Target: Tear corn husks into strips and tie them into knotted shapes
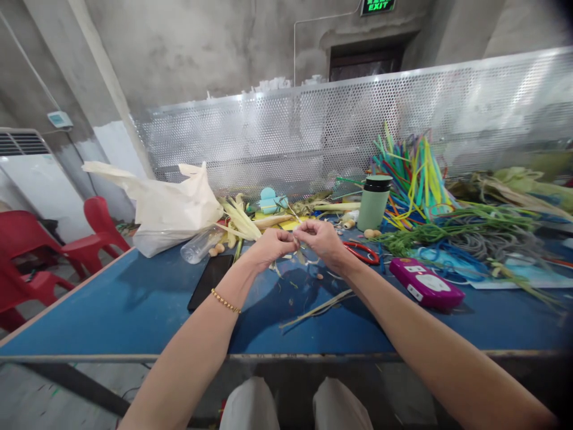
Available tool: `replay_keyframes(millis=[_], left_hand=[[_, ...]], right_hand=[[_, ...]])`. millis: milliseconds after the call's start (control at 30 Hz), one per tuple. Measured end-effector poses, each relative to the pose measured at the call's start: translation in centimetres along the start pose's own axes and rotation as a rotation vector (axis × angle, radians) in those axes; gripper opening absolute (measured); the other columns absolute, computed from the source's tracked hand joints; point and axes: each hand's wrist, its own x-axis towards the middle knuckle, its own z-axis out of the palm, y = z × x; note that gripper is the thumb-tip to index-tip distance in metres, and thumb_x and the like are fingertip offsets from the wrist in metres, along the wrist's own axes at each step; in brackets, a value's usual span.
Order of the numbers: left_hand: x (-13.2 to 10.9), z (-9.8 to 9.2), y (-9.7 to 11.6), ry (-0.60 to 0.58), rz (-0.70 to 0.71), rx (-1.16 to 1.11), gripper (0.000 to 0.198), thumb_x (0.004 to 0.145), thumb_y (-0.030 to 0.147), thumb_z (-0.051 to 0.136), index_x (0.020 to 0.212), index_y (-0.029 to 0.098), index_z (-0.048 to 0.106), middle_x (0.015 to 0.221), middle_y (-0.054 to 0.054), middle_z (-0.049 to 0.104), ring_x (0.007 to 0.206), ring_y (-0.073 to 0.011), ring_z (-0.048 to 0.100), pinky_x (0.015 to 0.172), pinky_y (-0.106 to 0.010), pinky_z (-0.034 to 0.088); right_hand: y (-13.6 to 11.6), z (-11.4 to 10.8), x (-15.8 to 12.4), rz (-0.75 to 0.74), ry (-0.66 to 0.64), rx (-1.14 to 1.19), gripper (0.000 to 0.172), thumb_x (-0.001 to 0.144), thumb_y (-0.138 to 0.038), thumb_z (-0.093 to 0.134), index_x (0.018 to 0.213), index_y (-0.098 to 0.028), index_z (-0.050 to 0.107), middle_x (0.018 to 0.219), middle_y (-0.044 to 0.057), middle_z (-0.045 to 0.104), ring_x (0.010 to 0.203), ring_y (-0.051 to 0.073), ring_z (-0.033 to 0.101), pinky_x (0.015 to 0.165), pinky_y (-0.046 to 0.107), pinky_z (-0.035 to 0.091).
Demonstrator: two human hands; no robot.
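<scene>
My left hand [275,246] and my right hand [323,240] meet above the blue table [147,310], fingertips pinched together. Between them is a thin, pale plant strip [301,257], mostly hidden by the fingers. Its narrow end seems to stick up past my right fingers, and loose ends hang below. Scissors with red handles [363,253] lie just right of my right hand. Under my left forearm rests a dark phone-like slab [210,279]. Dry stalks [320,309] lie in front of the hands, and pale yellow-green husk leaves [242,218] lie behind the left one.
Left stand a cream plastic bag [174,200] and a clear bottle [197,246] on its side. Right are a green tumbler [374,206], a magenta device [425,283], green cords [447,230] and colourful strips [414,173]. A perforated metal screen [268,137] runs behind the table.
</scene>
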Motion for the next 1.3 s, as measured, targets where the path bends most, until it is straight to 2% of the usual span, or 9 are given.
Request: replay_keyframes(millis=[233,367,533,600,767,900,1100,1200,1300], left_hand=[[-0.2,0.0,0.1,-0.047,-0.019,-0.030,0.019,0.061,0.024,0.076,0.062,0.012,0.062,0.059,0.001,0.051,0.056,-0.0069,0.038,0.056,-0.026,0.024],[0.0,-0.2,0.0,-0.067,-0.002,-0.092,0.024,0.061,0.028,0.079,0.063,0.012,0.062,0.060,0.002,0.050,0.055,-0.0067,0.038,0.054,-0.025,0.024],[0.3,-0.7,-0.2,0.026,0.067,-0.077,0.030,0.067,0.033,0.079,0.059,0.014,0.057,0.053,0.003,0.045,0.051,-0.0067,0.035,0.051,-0.025,0.023],[0.4,-0.8,-0.3,0.036,0.066,-0.074,0.030,0.068,0.030,0.078,0.058,0.014,0.056,0.052,0.003,0.045,0.050,-0.0068,0.036,0.051,-0.024,0.024],[0.3,-0.9,-0.3,0.026,-0.008,-0.097,0.027,0.073,0.026,0.075,0.059,0.012,0.058,0.054,0.001,0.049,0.048,-0.0058,0.038,0.049,-0.023,0.024],[0.5,-1.0,-0.3,0.053,-0.064,-0.101,0.025,0.078,0.025,0.073,0.061,0.011,0.060,0.059,-0.002,0.055,0.046,-0.0052,0.039,0.047,-0.024,0.024],[0.4,-0.8,-0.1,0.045,-0.035,-0.037,0.023,0.079,0.029,0.073,0.067,0.011,0.065,0.067,-0.004,0.063,0.050,-0.0079,0.050,0.050,-0.024,0.031],[0.4,-0.6,-0.1,0.041,0.009,0.031,0.026,0.079,0.032,0.072,0.066,0.011,0.064,0.062,-0.003,0.060,0.050,-0.0087,0.049,0.051,-0.024,0.030],[0.5,-0.6,-0.4,0.042,0.048,0.096,0.029,0.076,0.036,0.074,0.063,0.012,0.063,0.052,0.000,0.052,0.049,-0.0083,0.043,0.050,-0.025,0.025]], right_hand=[[0.0,0.2,-0.1,-0.030,-0.039,-0.030,0.020,0.066,-0.036,0.068,0.066,-0.016,0.064,0.063,0.002,0.066,0.059,0.013,0.056,0.058,0.025,0.046],[0.0,-0.5,0.2,-0.082,-0.075,-0.067,0.025,0.074,-0.041,0.066,0.066,-0.017,0.064,0.065,0.002,0.067,0.062,0.014,0.058,0.059,0.024,0.046],[0.3,-1.5,0.5,0.029,-0.155,-0.143,0.037,0.080,-0.045,0.065,0.058,-0.016,0.062,0.055,0.005,0.065,0.052,0.015,0.057,0.051,0.025,0.044],[0.5,-1.7,0.4,0.004,-0.211,-0.179,0.038,0.079,-0.042,0.065,0.052,-0.017,0.058,0.049,0.003,0.061,0.047,0.012,0.053,0.049,0.024,0.040],[0.1,-1.8,0.2,-0.006,-0.288,-0.155,0.022,0.074,-0.035,0.065,0.063,-0.016,0.062,0.052,0.001,0.061,0.049,0.011,0.053,0.050,0.023,0.040],[-0.4,-1.8,0.0,-0.027,-0.260,-0.244,0.014,0.072,-0.029,0.060,0.067,-0.016,0.063,0.054,-0.001,0.060,0.046,0.010,0.047,0.047,0.023,0.035],[-0.3,-1.7,0.4,-0.138,-0.239,-0.377,0.014,0.075,-0.026,0.056,0.069,-0.015,0.063,0.060,0.000,0.061,0.056,0.012,0.050,0.055,0.024,0.036],[-0.1,-1.6,0.5,-0.202,-0.168,-0.470,0.010,0.076,-0.023,0.059,0.070,-0.015,0.064,0.064,0.001,0.063,0.061,0.013,0.052,0.058,0.024,0.037],[0.1,-1.7,0.5,-0.254,-0.175,-0.505,0.007,0.078,-0.020,0.061,0.074,-0.015,0.065,0.069,0.002,0.066,0.065,0.014,0.055,0.061,0.024,0.038]])
